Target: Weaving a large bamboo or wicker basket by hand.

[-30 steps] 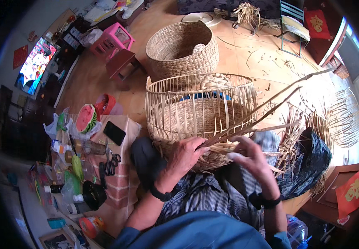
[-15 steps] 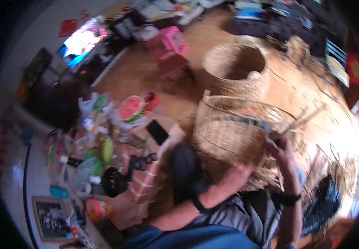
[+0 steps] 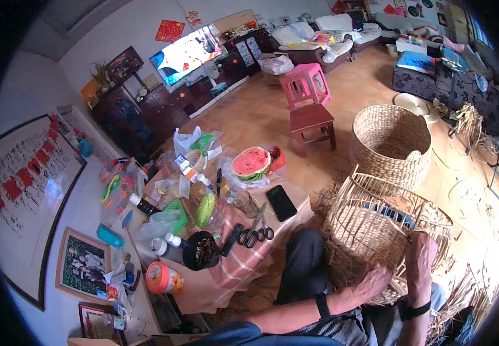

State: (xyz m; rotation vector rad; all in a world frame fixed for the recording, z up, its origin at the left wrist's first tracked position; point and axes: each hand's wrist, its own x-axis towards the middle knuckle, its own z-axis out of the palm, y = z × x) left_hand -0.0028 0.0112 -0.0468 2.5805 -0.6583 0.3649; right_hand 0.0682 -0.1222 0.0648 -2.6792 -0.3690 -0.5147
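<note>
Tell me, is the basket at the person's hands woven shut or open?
Partly open: the basket is densely woven low down, but see-through gaps show higher up.

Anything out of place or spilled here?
Yes: loose straw lies strewn over the floor right of the partly woven basket, in stray strips and an uneven heap, so that side looks untidy. No liquid spill shows.
</note>
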